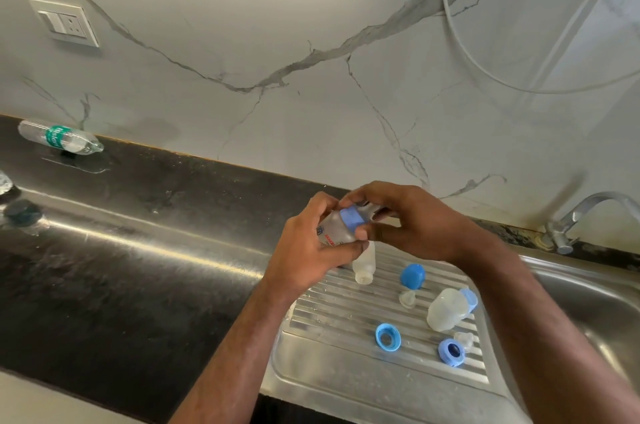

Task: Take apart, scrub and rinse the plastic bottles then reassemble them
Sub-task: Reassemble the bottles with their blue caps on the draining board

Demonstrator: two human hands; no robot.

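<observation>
1. Blue collar (pixel 351 218) sits on the neck of the frosted bottle (pixel 331 229) held above the steel drainboard (pixel 346 316); the left hand (pixel 311 252) wraps the bottle's body while the right hand (pixel 405 219) curls its fingers round the collar and teat end, seemingly twisting.
2. Whether that collar is coming off or going on cannot be told from here.
3. Loose parts lie on the drainboard: a bare bottle (pixel 364 264) just below the hands, a blue cap (pixel 412 274), a light-blue ring (pixel 388 337), a darker blue ring (pixel 451 351), and two clear teats (pixel 407 298) (pixel 464 339).
4. Another bottle (pixel 448 307) lies on its side with its collar on, nearer the sink basin (pixel 588 312).
5. My judgement: disassembly is partly done; no brush or running water shows, so scrubbing, rinsing and reassembly look to remain.
</observation>
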